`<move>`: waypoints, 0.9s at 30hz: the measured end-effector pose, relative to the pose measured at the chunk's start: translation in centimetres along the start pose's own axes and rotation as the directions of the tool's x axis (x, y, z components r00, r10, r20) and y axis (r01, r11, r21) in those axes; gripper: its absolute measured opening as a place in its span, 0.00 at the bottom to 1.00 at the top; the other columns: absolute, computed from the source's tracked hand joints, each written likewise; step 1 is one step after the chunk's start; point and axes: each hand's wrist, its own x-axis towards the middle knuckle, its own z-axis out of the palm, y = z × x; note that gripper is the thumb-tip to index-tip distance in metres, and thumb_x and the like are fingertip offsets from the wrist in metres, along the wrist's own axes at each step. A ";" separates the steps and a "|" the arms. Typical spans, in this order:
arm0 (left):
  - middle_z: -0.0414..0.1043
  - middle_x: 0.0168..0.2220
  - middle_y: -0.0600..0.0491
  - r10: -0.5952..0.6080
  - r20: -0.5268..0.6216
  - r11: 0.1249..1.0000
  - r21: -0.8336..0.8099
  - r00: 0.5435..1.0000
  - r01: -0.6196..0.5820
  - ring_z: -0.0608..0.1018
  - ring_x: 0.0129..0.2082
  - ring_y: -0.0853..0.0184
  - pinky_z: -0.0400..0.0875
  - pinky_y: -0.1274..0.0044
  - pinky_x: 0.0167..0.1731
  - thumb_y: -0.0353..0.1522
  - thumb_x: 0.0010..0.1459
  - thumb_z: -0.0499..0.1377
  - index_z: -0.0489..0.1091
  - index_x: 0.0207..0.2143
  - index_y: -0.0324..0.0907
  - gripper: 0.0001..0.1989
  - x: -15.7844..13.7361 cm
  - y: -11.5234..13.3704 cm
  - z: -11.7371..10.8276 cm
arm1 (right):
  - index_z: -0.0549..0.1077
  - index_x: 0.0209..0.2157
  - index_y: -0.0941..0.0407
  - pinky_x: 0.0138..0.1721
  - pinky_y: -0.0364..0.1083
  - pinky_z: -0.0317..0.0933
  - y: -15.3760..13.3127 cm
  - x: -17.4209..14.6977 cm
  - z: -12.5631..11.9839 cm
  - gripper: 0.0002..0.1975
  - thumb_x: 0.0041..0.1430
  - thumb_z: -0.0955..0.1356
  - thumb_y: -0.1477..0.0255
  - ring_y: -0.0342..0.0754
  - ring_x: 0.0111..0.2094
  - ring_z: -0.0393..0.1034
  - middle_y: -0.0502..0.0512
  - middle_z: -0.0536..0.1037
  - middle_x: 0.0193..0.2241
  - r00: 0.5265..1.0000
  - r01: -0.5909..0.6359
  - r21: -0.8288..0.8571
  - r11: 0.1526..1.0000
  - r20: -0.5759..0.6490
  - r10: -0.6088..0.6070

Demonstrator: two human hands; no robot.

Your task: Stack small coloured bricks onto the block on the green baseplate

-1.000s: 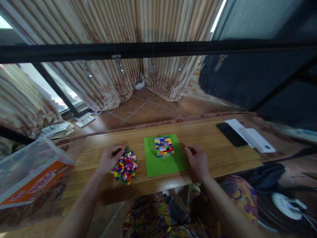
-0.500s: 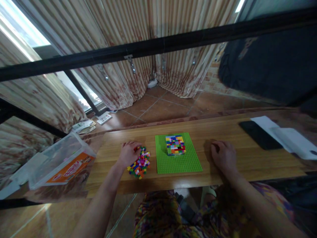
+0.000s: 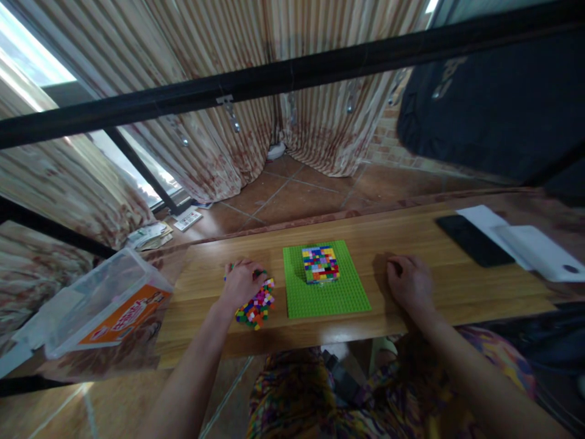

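My left hand [image 3: 242, 284] reaches over the upper part of a pile of small multicoloured toy bricks [image 3: 256, 311], its fingers bent downward and its thumb apart from them. Some bricks are hidden beneath it. To the right lies a green studded baseplate [image 3: 326, 299]. A compact block of multicoloured bricks [image 3: 320, 264] stands on the baseplate's upper half. My right hand [image 3: 410, 285] rests on the wooden tabletop [image 3: 365, 235], right of the baseplate. Its fingers are curled in a loose fist, and nothing shows in them.
Left of the tabletop stands a clear plastic box [image 3: 109, 299] with an orange label. A dark flat device [image 3: 474, 240] and white flat items [image 3: 542, 251] lie at the right end. A black bar [image 3: 292, 73] crosses in front of the curtains [image 3: 219, 36].
My left hand has shifted slightly over the pile, and a few bricks now show beyond its fingers. My right hand stays in its place. The whole view has moved slightly.
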 end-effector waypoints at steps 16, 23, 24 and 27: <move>0.76 0.37 0.48 0.068 -0.167 0.987 -0.136 0.984 -0.091 0.76 0.41 0.60 0.69 0.68 0.46 0.27 0.61 0.52 0.70 0.37 0.42 0.08 -0.7 0.8 0.7 | 0.77 0.36 0.58 0.41 0.51 0.63 -0.1 0.1 0.0 0.12 0.62 0.63 0.69 0.54 0.38 0.69 0.63 0.77 0.34 1.000 0.001 0.006 1.000 0.009 -0.001; 0.75 0.36 0.49 0.041 -0.209 0.972 -0.218 0.977 -0.088 0.76 0.40 0.61 0.71 0.69 0.45 0.26 0.60 0.52 0.70 0.36 0.42 0.08 -1.1 1.4 1.3 | 0.77 0.36 0.58 0.41 0.52 0.63 0.0 0.0 0.0 0.12 0.62 0.63 0.69 0.54 0.38 0.69 0.62 0.76 0.33 1.000 0.000 0.008 1.000 0.003 0.000; 0.75 0.35 0.49 0.039 -0.212 0.972 -0.219 0.977 -0.086 0.76 0.40 0.61 0.71 0.69 0.45 0.26 0.60 0.52 0.70 0.35 0.42 0.08 -1.2 1.4 1.4 | 0.77 0.36 0.58 0.41 0.52 0.63 0.0 0.0 0.0 0.12 0.62 0.63 0.69 0.54 0.38 0.68 0.62 0.76 0.33 1.000 0.000 0.010 1.000 0.007 0.000; 0.75 0.35 0.49 0.032 -0.222 0.975 -0.209 0.975 -0.079 0.76 0.40 0.60 0.71 0.68 0.46 0.26 0.60 0.51 0.70 0.35 0.42 0.08 -1.3 1.3 1.7 | 0.77 0.36 0.58 0.41 0.52 0.63 0.0 0.0 0.0 0.12 0.62 0.62 0.69 0.54 0.37 0.68 0.62 0.76 0.34 1.000 0.005 0.018 1.000 0.012 -0.005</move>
